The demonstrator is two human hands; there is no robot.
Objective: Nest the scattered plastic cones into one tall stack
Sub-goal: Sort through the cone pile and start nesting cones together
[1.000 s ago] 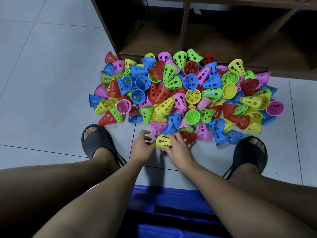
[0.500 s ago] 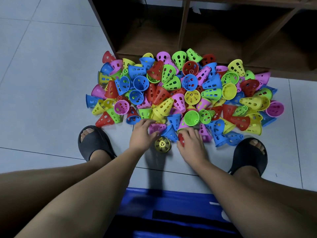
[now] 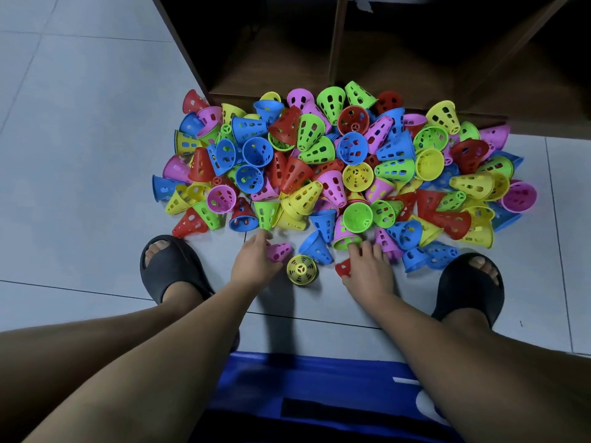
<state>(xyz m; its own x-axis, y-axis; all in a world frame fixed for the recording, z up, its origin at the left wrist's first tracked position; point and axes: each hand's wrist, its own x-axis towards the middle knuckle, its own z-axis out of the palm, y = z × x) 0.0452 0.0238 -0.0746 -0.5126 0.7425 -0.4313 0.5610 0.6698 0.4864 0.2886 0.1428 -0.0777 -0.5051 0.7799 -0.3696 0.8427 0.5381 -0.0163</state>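
A big heap of perforated plastic cones in red, blue, green, yellow and pink lies on the tiled floor. One yellow cone stands upright, tip up, alone in front of the heap between my hands. My left hand grips a pink cone lying on its side just left of the yellow one. My right hand covers and grips a red cone, only part of which shows under the palm. A blue cone lies between the two hands.
A dark wooden shelf unit stands right behind the heap. My feet in black slides flank the hands. Bare grey tile stretches to the left. Blue shorts fill the bottom edge.
Both hands let go of the yellow cone, leaving it upright on the floor. The left hand moved onto the pink cone and the right onto the red cone.
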